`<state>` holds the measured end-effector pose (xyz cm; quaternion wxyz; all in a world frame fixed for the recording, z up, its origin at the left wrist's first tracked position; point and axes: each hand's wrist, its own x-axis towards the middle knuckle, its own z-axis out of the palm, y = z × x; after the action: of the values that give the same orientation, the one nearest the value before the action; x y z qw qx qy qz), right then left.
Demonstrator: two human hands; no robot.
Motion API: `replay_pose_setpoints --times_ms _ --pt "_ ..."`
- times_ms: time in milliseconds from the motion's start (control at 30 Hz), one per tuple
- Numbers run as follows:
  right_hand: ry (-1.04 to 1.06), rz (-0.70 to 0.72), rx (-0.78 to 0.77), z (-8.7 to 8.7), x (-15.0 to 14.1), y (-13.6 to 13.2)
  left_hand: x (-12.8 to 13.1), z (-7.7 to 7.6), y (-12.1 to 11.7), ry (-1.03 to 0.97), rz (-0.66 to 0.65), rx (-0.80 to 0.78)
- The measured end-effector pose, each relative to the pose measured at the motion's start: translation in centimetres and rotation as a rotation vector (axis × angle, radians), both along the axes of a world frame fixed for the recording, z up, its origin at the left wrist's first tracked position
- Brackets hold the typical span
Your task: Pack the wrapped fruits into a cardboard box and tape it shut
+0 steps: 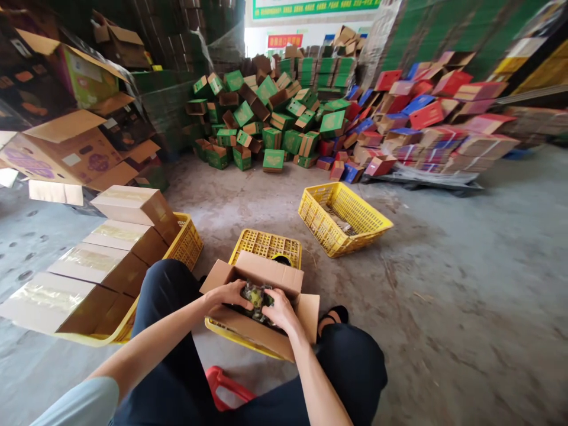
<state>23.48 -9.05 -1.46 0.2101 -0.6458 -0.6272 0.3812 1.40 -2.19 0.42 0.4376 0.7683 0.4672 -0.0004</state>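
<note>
An open cardboard box (266, 343), its flaps folded outward, rests on an upturned yellow crate (248, 239) between my knees. Inside it is a clear plastic pack of green, roundish items (255, 297); their exact kind is hard to make out. My left hand (233, 294) grips the pack from the left, thumb toward the middle. From the right, my right hand (280, 307) curls its fingers against the same pack. Some fingertips are hidden inside the box. Behind the far flap, a roll of tape (283, 260) shows partly on the crate.
At left, a yellow crate (189, 242) holds several taped cartons (95, 263). Another yellow crate (346, 239) with scraps inside stands ahead to the right. Heaped green boxes (273, 160) and red and blue boxes (426, 115) lie farther off. Below me is a red stool (217, 378).
</note>
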Motion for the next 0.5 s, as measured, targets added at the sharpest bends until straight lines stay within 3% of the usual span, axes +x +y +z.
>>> replay_pose_setpoints --times_ms 200,300,400,500 --pt "0.312 -0.003 0.036 2.2 -0.4 0.0 -1.3 2.9 -0.3 -0.394 0.191 -0.145" --pt "0.453 0.039 -0.035 3.4 -0.2 0.2 -1.6 3.1 -0.2 -0.346 0.177 -0.052" --pt "0.587 0.126 -0.176 3.9 0.5 0.1 -1.9 2.3 -0.6 -0.223 0.125 0.12" --pt "0.615 0.022 -0.19 3.4 2.0 0.0 -1.7 1.6 -1.7 -0.127 0.121 0.298"
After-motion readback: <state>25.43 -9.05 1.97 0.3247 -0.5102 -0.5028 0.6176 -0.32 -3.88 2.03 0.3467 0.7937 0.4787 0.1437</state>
